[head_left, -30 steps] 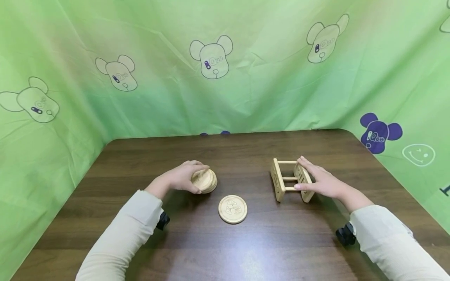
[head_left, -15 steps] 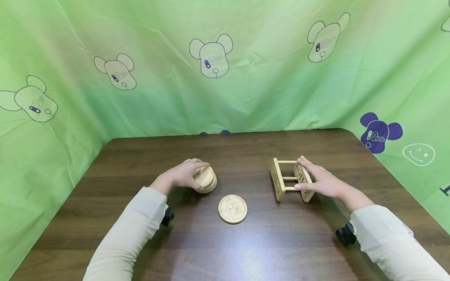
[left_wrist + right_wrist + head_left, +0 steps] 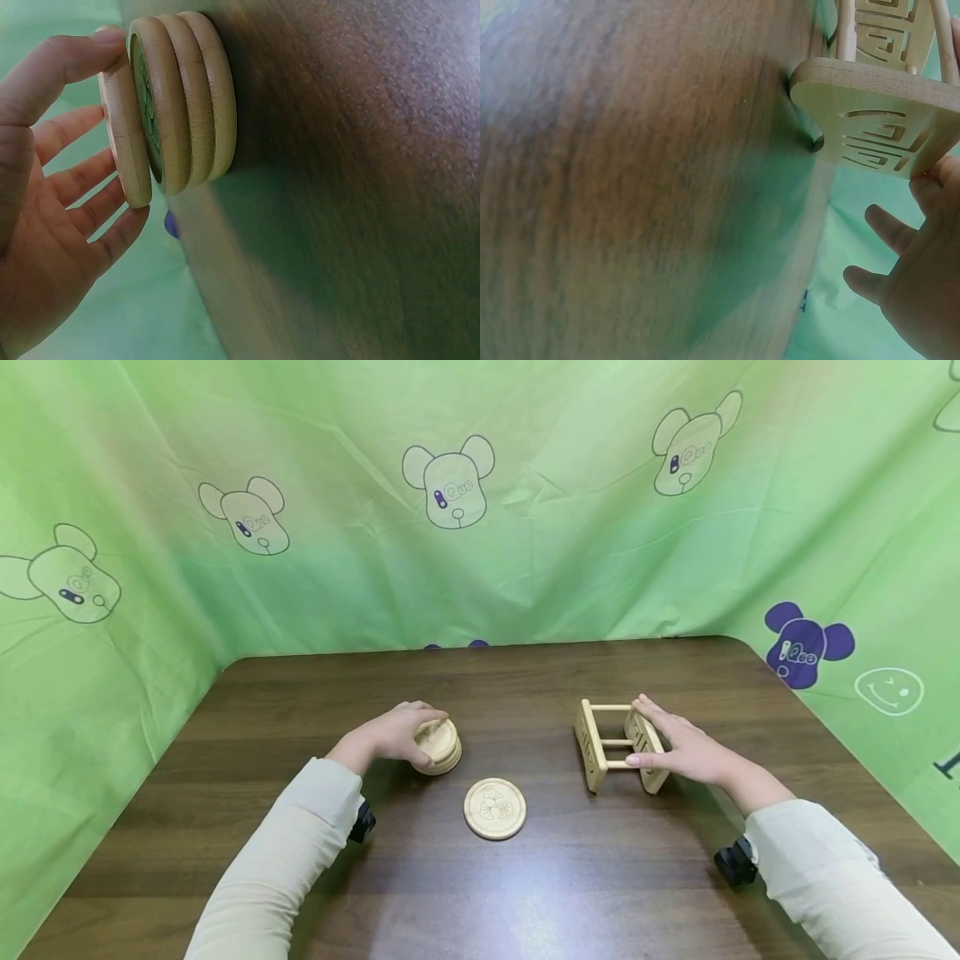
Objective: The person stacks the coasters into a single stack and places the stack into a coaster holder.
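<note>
At the left of the table, my left hand (image 3: 390,735) pinches a round wooden coaster (image 3: 126,142) by its edge, thumb on one side and fingertips on the other. Beneath it stands a stack of three similar coasters (image 3: 199,97); a gap at one side shows the held one tilted off them. A single coaster (image 3: 495,808) with a carved leaf pattern lies flat in the middle. To the right, my right hand (image 3: 693,753) holds the near side panel of a small wooden coaster rack (image 3: 592,747), thumb at its front and fingers toward its back. Its slots hold no coaster.
The brown wooden table (image 3: 510,685) meets a green curtain (image 3: 337,585) printed with cartoon bear heads at the back and sides. Dark wrist cameras sit under both pale sleeves, the right sleeve (image 3: 825,860) reaching in from the lower right.
My left hand has shifted slightly right over the stack, and its top coaster has moved a little with it. The right hand and the rack have stayed put.
</note>
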A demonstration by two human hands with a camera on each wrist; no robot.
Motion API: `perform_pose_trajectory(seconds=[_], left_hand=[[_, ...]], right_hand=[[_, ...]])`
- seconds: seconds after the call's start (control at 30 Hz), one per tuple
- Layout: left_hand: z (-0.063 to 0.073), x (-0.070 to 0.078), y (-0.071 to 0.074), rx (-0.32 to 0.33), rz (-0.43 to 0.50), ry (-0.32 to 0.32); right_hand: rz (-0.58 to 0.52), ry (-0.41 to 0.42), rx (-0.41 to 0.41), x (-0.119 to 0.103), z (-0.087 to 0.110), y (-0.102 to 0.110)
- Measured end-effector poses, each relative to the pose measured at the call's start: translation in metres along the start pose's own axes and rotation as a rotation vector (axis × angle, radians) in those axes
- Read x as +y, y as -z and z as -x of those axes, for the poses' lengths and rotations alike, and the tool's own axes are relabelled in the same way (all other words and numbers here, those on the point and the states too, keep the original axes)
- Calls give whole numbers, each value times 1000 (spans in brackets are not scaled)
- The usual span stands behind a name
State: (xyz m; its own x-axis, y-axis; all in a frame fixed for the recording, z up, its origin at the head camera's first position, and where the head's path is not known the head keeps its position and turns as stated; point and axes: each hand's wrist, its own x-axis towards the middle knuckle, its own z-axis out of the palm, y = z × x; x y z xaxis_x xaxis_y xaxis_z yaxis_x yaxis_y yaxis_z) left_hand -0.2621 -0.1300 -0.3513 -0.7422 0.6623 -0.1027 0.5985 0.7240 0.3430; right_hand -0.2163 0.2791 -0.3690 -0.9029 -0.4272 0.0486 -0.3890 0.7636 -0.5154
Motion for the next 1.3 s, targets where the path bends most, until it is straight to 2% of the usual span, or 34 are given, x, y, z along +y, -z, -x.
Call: perform_pose_trajectory(seconds=[0.57, 1.3], left_hand=[[-4, -1, -3, -35, -7, 32], [-4, -3, -3, -34, 7, 18]], right_hand=[[-2, 5, 3, 0, 0, 0], [-21, -3, 0, 1, -1, 0]])
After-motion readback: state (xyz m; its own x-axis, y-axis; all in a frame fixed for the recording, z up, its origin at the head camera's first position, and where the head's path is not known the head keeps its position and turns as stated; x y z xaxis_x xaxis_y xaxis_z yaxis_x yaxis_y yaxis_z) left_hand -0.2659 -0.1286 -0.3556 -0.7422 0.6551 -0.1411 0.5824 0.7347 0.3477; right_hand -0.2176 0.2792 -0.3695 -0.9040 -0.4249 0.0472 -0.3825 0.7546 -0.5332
